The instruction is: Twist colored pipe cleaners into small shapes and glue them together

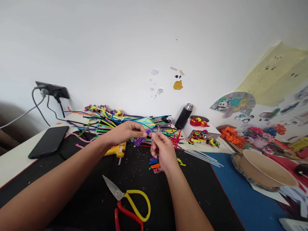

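Note:
Above the far part of the black mat (79, 205), my two hands meet at the fingertips. My left hand (130, 132) pinches a bent bundle of purple pipe cleaner (138, 141), whose loops hang below the fingers. Right beside it, my right hand (163, 149) is closed, thumb against forefinger; the small thing in its pinch is mostly hidden. Under that hand lie short folded pipe cleaner pieces, a blue one (153, 162) and an orange one (155, 166) among them. Scissors (117, 193) with one red and one yellow handle lie partly spread nearer to me.
A yellow glue gun (119, 149) lies by my left forearm. Behind the hands spreads a heap of coloured pipe cleaners (108, 123). A phone (49, 141) is at left, a black flask (184, 116) leans at the back, glue sticks (204, 157) and a bowl (267, 170) are at right.

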Tool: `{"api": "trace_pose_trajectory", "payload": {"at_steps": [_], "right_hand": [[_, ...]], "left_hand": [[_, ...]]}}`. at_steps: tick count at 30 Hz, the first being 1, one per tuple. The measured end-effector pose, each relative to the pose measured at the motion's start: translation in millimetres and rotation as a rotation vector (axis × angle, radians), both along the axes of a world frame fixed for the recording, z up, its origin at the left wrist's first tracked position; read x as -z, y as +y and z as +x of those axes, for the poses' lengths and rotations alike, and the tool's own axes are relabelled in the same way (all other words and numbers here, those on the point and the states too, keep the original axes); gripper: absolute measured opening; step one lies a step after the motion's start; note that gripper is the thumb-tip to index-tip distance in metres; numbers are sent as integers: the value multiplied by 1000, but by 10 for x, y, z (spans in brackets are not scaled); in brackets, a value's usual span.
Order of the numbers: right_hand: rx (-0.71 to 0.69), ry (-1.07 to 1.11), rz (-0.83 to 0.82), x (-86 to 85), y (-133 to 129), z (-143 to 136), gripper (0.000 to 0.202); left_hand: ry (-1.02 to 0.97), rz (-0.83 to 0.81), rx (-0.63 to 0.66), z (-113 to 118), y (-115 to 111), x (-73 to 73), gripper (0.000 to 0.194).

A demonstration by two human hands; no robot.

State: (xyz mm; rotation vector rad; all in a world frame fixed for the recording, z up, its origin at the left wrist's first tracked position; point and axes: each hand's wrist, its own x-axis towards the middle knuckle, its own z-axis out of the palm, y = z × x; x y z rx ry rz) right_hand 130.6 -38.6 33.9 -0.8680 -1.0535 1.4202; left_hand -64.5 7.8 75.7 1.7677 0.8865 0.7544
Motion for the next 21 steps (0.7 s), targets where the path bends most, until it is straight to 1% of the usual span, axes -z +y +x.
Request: {"api": "trace_pose_trajectory", "payload": {"at_steps": [2, 4, 10, 13, 16, 21], "right_hand": [[56, 28, 18, 8, 19, 19, 39], [70, 36, 29, 15, 26, 24, 38], [51, -22, 22, 15, 24, 5, 38], [48, -42, 25, 16, 28, -3, 38], [48, -51, 28, 17, 25, -12, 38], [62, -59, 22, 1, 0, -22, 40]], "left_hand": [[56, -3, 54, 13, -15, 1, 34], [95, 2, 90, 32, -32, 2, 34], [121, -18, 88, 62, -55, 0, 35], [98, -62, 95, 70, -55, 15, 37], [34, -130, 93, 95, -60, 41, 38], [-69, -266, 167, 151, -82, 79, 38]]}}
